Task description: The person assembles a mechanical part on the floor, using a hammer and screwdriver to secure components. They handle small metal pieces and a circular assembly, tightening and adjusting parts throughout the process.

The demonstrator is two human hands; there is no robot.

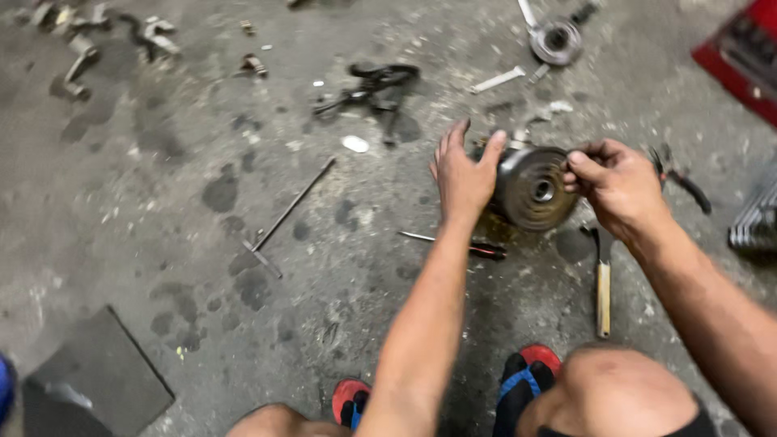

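Left hand [463,174] open, fingers spread, palm braced against round metal pulley [532,188]; right hand [617,182] pinched shut on pulley's rim, screwdriver [457,243] just below.

Stained grey concrete floor [162,210]. Thin metal rod [293,204] left of centre, screwdriver [457,243] mid-frame, wooden-handled hammer [603,283] lower right, dark flat mat [97,368] lower left, scattered metal parts [89,40] upper left.

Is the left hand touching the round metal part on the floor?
Touching. The head view shows the left hand pressed flat against the side of the round metal part, with no gap; the right hand grips its opposite edge.
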